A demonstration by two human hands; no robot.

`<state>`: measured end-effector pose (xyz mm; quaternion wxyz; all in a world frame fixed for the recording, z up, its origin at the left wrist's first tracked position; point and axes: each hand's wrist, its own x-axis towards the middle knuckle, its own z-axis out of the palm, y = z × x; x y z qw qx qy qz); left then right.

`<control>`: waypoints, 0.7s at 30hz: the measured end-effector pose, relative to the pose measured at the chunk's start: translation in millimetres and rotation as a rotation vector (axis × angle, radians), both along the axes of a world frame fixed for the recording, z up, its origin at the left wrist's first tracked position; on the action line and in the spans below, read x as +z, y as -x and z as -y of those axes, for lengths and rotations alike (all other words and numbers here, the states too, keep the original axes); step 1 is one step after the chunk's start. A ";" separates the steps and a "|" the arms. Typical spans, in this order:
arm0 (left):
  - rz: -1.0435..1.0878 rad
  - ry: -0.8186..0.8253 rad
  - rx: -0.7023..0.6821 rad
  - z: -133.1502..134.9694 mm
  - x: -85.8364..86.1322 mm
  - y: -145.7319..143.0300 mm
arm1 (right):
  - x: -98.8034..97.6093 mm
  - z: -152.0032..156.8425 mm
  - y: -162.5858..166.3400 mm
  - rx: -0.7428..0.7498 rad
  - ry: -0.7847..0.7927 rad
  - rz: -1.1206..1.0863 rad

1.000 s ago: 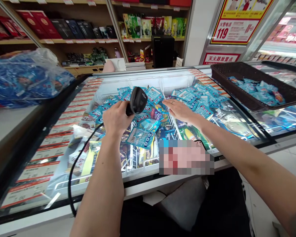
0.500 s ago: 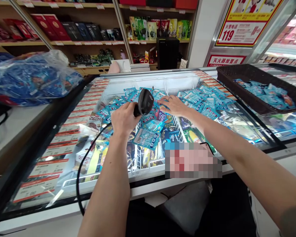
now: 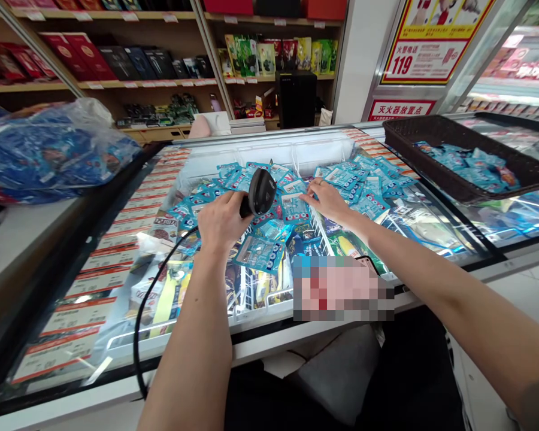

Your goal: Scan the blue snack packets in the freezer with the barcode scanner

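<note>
Basically, over chest freezer (image 3: pixel 260 152): gripped in left hand (image 3: pixel 222 222), black handheld barcode scanner (image 3: pixel 262 191). Nearer right hand (image 3: pixel 327 200), inside freezer: blue barcoded packet (image 3: pixel 295 208), right of scanner head, just left of bent fingers, looks touched; pinched or not, can't tell. Long axis unclear.
</note>
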<state>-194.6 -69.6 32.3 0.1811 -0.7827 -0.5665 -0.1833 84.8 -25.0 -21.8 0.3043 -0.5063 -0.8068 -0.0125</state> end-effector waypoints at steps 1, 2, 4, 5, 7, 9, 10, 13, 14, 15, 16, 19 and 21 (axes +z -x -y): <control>-0.002 -0.004 -0.009 -0.6 -0.6 0.1 | -1.1 -0.4 -0.4 -0.010 -0.009 -0.016; -0.002 -0.006 -0.015 -1.1 -1.2 0.1 | -2.0 -1.2 -0.4 -0.019 -0.025 -0.025; 0.001 -0.004 -0.022 -1.6 -1.9 -0.3 | -3.5 -3.4 0.3 -0.044 -0.056 -0.020; 0.006 0.000 -0.023 -1.7 -2.1 -0.7 | -3.9 -4.3 0.8 -0.054 -0.062 -0.010; 0.019 0.016 -0.024 -1.4 -2.2 -2.2 | -3.7 -4.6 2.1 -0.062 -0.055 0.014; 0.026 0.035 -0.025 -0.7 -2.2 -4.1 | -2.1 -1.9 3.2 -0.081 -0.068 0.022; 0.025 0.041 -0.024 -0.3 -2.2 -5.1 | -0.8 0.6 3.6 -0.101 -0.086 0.024; 0.016 0.048 -0.021 0.7 -2.1 -7.7 | 3.9 9.7 4.2 -0.140 -0.108 0.062; 0.011 0.051 -0.020 1.0 -2.1 -8.5 | 5.3 12.5 4.3 -0.131 -0.093 0.085; 0.006 0.054 -0.019 1.3 -2.0 -9.3 | 6.6 14.7 4.5 -0.114 -0.072 0.106; -0.001 0.059 -0.017 1.5 -1.9 -10.0 | 7.8 16.4 4.8 -0.096 -0.050 0.123; -0.026 0.071 -0.015 2.0 -2.0 -12.4 | 10.9 18.4 6.5 -0.072 0.012 0.151; -0.040 0.074 -0.018 2.0 -2.4 -14.0 | 13.3 18.8 7.3 -0.076 0.061 0.160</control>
